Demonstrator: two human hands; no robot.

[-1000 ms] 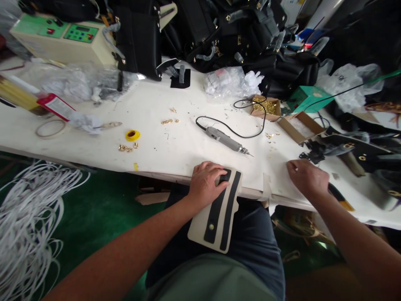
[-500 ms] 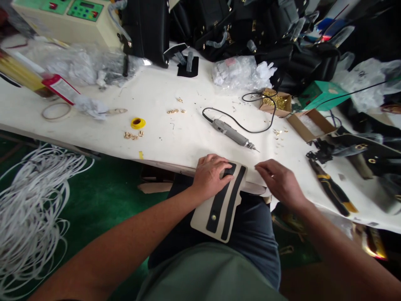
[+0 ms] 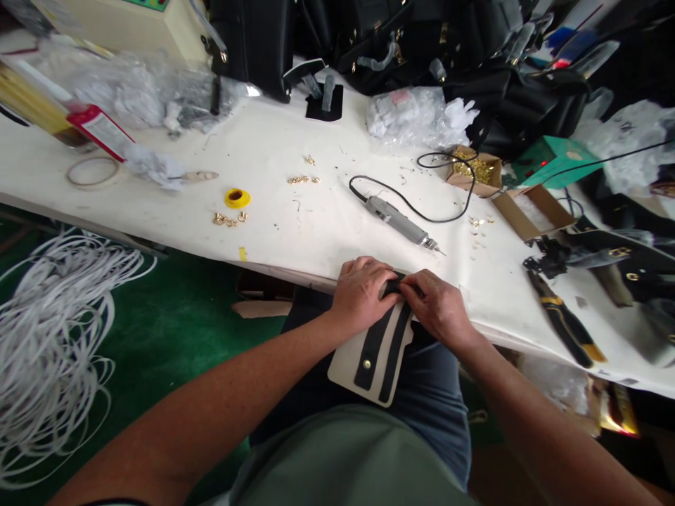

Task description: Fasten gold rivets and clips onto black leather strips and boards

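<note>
A flat beige panel point(image 3: 345, 360) with two black strips lies partly on my lap, its far end at the table edge. One black strip point(image 3: 375, 341) carries a gold stud point(image 3: 367, 364) near its lower end. My left hand point(image 3: 363, 292) grips the panel's upper part, thumb across the strip. Fingertips of my right hand point(image 3: 435, 302) are pinched together at the strip's top end, touching beside my left fingers; what they pinch is too small to make out. Beyond the hands, a grey electric screwdriver point(image 3: 398, 223) lies on the table.
Small gold fittings point(image 3: 226, 220) lie beside a yellow tape roll point(image 3: 237, 198). A cardboard box of gold pieces point(image 3: 474, 171) stands at the back right, with pliers point(image 3: 567, 320) nearer. Black bags point(image 3: 253, 42) line the back. White cord point(image 3: 53, 351) is heaped on the floor at left.
My right hand has moved left from beside the panel to its top end, meeting my left hand. My left hand stays on the panel. The view has shifted slightly.
</note>
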